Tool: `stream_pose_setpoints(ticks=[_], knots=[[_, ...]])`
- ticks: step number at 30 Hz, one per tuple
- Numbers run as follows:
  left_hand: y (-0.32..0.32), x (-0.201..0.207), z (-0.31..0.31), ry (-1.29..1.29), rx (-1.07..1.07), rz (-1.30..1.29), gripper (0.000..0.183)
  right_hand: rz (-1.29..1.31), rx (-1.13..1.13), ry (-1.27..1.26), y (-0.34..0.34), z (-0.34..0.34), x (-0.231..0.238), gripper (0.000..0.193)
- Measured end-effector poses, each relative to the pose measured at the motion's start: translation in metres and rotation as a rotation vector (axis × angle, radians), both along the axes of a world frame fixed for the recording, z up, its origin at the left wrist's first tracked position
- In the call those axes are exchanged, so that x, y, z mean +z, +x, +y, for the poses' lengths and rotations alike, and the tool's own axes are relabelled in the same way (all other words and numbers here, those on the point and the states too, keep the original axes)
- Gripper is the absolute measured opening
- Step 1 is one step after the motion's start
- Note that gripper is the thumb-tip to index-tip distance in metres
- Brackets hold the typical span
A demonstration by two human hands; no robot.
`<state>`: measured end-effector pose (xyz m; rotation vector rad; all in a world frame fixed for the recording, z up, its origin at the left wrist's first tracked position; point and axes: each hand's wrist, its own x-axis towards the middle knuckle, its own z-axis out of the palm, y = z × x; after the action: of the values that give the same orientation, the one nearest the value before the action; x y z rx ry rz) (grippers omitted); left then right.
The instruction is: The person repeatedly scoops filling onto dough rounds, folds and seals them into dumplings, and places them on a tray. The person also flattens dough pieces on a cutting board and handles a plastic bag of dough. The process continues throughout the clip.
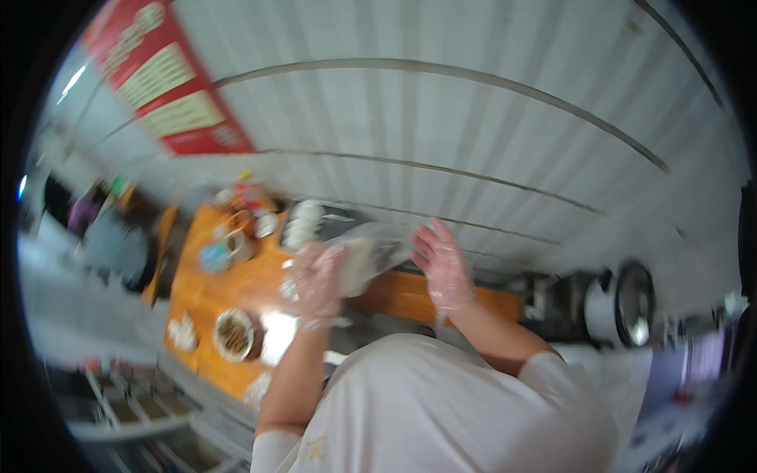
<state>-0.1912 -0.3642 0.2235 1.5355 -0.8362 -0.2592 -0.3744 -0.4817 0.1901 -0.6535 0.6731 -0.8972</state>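
With the gloved left hand (319,280) gripping the clear plastic bag (371,252) and the right hand (443,268) spread beside it, steady the bag's mouth above the orange bench (205,288).

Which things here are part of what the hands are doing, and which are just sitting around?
In hand:
left hand, gloved
right hand, gloved
clear plastic bag, held between both hands

Lying about:
round bowl of brown food
small cups
dark tray of pale pieces
orange table
white round appliance
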Motion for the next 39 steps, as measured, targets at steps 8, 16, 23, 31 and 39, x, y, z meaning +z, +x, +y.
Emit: stream_pose_setpoints(ticks=[8,16,23,31,39], knots=[[-0.017,0.021,-0.02,0.057,-0.498,-0.15,0.024,0.662,0.952,-1.074,-0.014,-0.021,0.034,0.053],[-0.011,0.015,-0.036,0.3,-0.659,-0.096,0.029,0.392,0.594,-1.068,-0.058,-0.013,-0.009,0.073],[-0.025,0.003,-0.049,0.212,-0.674,-0.041,0.026,0.228,0.489,-0.632,-0.023,0.0,0.006,0.088],[-0.009,-0.066,0.005,0.684,-0.738,-0.022,0.032,-0.11,0.234,0.021,-0.039,-0.015,0.003,0.083],[-0.043,-0.019,-0.026,0.74,-0.564,-0.157,0.026,0.101,0.179,-0.289,0.009,0.008,-0.013,0.075]])
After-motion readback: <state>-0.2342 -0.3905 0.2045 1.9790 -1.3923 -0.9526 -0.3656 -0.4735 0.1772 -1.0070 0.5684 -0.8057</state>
